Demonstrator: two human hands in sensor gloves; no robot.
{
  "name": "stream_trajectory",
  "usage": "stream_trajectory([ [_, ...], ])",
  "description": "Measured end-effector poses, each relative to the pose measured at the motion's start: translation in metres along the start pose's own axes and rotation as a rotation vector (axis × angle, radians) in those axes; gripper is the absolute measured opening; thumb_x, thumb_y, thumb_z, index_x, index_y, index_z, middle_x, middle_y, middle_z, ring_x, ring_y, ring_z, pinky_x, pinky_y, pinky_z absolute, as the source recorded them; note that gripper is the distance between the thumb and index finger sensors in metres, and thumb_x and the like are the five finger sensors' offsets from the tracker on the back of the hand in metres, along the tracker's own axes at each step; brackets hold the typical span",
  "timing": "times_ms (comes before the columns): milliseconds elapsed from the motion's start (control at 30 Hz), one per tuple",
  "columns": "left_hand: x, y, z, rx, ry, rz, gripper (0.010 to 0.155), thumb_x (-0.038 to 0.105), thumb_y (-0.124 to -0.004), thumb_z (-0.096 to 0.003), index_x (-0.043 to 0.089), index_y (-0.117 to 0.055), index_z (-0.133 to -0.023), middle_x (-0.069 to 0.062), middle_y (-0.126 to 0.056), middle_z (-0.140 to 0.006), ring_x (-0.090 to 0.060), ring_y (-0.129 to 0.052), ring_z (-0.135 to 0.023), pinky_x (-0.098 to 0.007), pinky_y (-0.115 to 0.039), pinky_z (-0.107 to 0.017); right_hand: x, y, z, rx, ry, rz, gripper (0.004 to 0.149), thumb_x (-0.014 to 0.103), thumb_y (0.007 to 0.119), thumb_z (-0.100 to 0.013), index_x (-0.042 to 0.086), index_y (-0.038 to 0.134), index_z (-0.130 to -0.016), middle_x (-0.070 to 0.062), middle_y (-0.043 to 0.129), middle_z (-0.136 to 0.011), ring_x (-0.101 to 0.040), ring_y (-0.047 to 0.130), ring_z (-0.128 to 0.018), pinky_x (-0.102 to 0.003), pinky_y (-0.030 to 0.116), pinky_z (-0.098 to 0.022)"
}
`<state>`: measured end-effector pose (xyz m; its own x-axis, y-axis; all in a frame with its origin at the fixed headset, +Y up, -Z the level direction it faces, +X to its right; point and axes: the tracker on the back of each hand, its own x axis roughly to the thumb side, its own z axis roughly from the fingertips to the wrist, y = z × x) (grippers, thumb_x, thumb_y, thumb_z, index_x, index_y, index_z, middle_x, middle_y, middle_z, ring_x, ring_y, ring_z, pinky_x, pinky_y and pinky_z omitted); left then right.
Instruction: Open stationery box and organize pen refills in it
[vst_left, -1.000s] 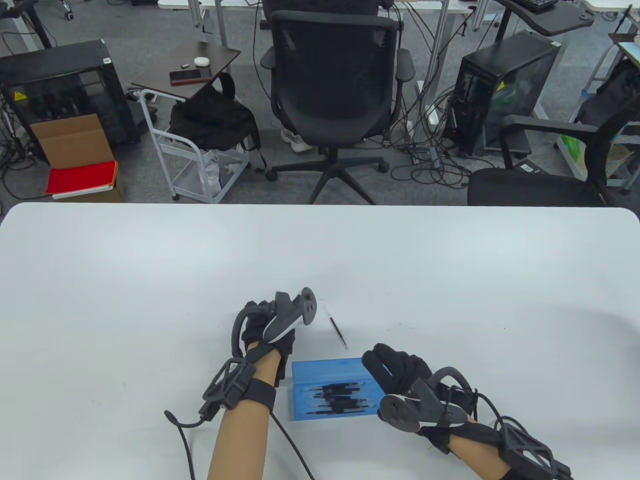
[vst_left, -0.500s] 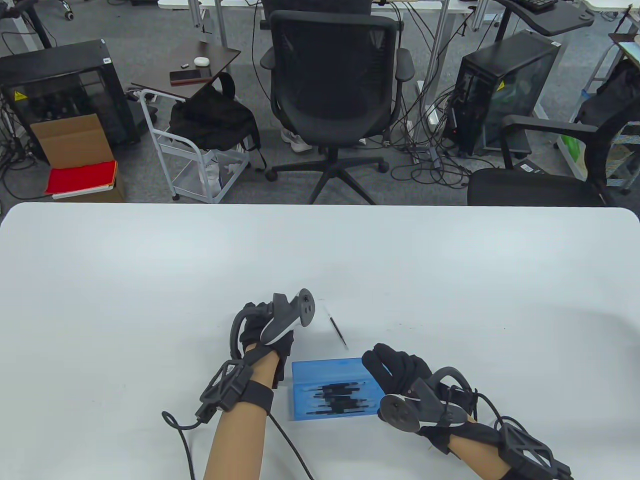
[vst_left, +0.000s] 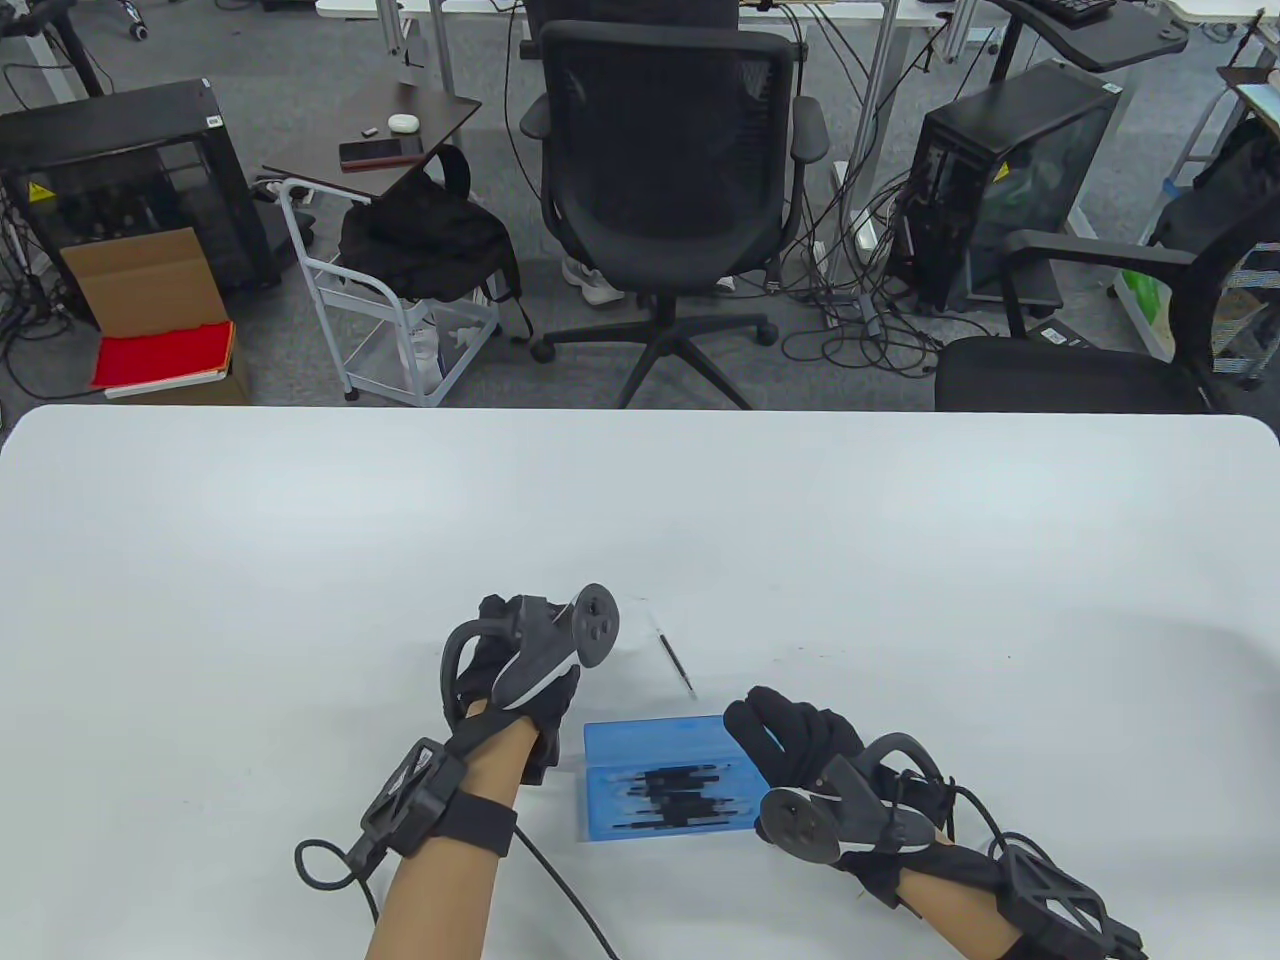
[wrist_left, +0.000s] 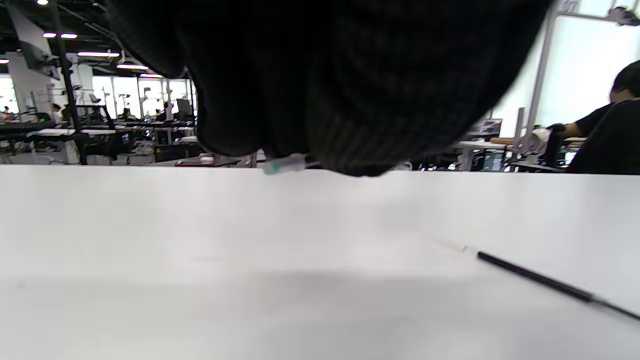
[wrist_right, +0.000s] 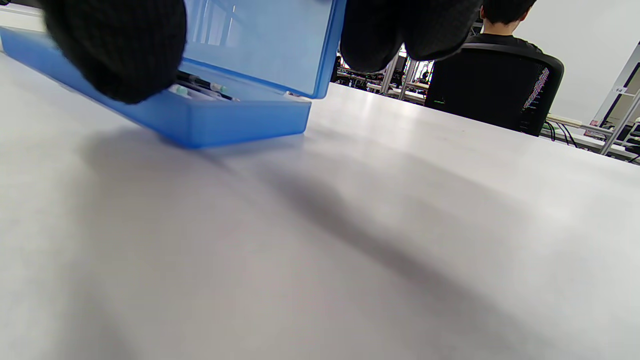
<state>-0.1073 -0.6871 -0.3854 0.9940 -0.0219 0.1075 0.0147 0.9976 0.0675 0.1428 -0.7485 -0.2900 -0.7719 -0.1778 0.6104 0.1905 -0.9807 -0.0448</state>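
The blue stationery box (vst_left: 655, 745) lies open near the table's front edge, its lid (wrist_right: 260, 40) raised. Several black pen refills (vst_left: 680, 795) lie inside. My right hand (vst_left: 790, 745) grips the box's right end, thumb (wrist_right: 115, 50) in front of the base and fingers (wrist_right: 405, 30) behind the lid. Just beyond the box's left corner, my left hand (vst_left: 510, 660) curls above the table, pinching a refill whose teal tip (wrist_left: 285, 164) pokes out under the fingers. One loose black refill (vst_left: 676, 663) lies on the table beyond the box, to the right of my left hand.
The white table (vst_left: 900, 560) stretches wide beyond the box. A glove cable (vst_left: 330, 870) loops on it by my left forearm. Black office chairs (vst_left: 670, 190) stand past the far edge. A seated person (wrist_right: 500, 15) shows in the right wrist view.
My left hand has drifted a little left and toward me, its tracker turning. The right hand, the box and the loose refill have not moved.
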Motion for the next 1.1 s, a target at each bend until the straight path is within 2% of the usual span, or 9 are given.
stream_trajectory([
  [167, 0.014, 0.032, 0.037, 0.106, -0.146, -0.034, 0.047, 0.03, -0.099, -0.0389, 0.021, -0.09, -0.084, -0.001, -0.103, -0.079, -0.029, -0.101, -0.082, -0.06, -0.065, -0.079, 0.0, 0.0, 0.0, 0.0, 0.001, 0.001, 0.113, 0.053, 0.081, -0.044, 0.013, 0.001, -0.113, -0.029, 0.019, -0.122, -0.048, 0.062, -0.105, -0.062, 0.06, -0.078],
  [267, 0.027, 0.041, 0.064, 0.151, -0.24, -0.07, 0.046, 0.03, -0.099, -0.0392, 0.021, -0.09, -0.084, 0.0, -0.104, -0.079, -0.028, -0.102, -0.081, -0.061, -0.066, -0.078, 0.0, 0.0, 0.0, 0.001, 0.001, -0.001, 0.113, 0.053, 0.081, -0.044, 0.013, 0.001, -0.113, -0.029, 0.019, -0.122, -0.048, 0.062, -0.105, -0.062, 0.06, -0.078],
  [500, 0.059, 0.026, 0.112, 0.165, -0.388, -0.16, 0.046, 0.031, -0.099, -0.0391, 0.021, -0.09, -0.084, 0.0, -0.104, -0.078, -0.028, -0.102, -0.081, -0.06, -0.067, -0.078, -0.001, 0.0, 0.0, 0.001, -0.002, -0.012, 0.113, 0.053, 0.081, -0.044, 0.014, 0.001, -0.113, -0.029, 0.019, -0.122, -0.047, 0.062, -0.105, -0.062, 0.06, -0.078],
  [667, 0.08, 0.002, 0.122, 0.132, -0.445, -0.206, 0.047, 0.031, -0.099, -0.0389, 0.021, -0.09, -0.084, 0.0, -0.104, -0.078, -0.028, -0.102, -0.081, -0.06, -0.067, -0.078, -0.001, 0.0, 0.0, -0.001, -0.002, -0.008, 0.113, 0.053, 0.081, -0.044, 0.014, 0.001, -0.113, -0.029, 0.019, -0.122, -0.048, 0.062, -0.105, -0.062, 0.06, -0.078],
  [867, 0.094, -0.024, 0.119, 0.102, -0.455, -0.255, 0.047, 0.03, -0.099, -0.0389, 0.02, -0.09, -0.084, -0.001, -0.103, -0.078, -0.029, -0.102, -0.079, -0.061, -0.067, -0.077, -0.002, 0.0, 0.0, 0.001, -0.002, -0.011, 0.113, 0.053, 0.081, -0.044, 0.014, 0.001, -0.113, -0.029, 0.019, -0.122, -0.047, 0.062, -0.105, -0.062, 0.06, -0.078],
  [1100, 0.103, -0.034, 0.121, 0.114, -0.467, -0.312, 0.047, 0.03, -0.098, -0.039, 0.02, -0.09, -0.084, -0.001, -0.104, -0.078, -0.029, -0.102, -0.079, -0.061, -0.067, -0.076, -0.002, 0.001, -0.001, 0.001, -0.001, -0.013, 0.113, 0.053, 0.081, -0.044, 0.014, 0.001, -0.113, -0.029, 0.019, -0.122, -0.048, 0.062, -0.105, -0.061, 0.06, -0.078],
])
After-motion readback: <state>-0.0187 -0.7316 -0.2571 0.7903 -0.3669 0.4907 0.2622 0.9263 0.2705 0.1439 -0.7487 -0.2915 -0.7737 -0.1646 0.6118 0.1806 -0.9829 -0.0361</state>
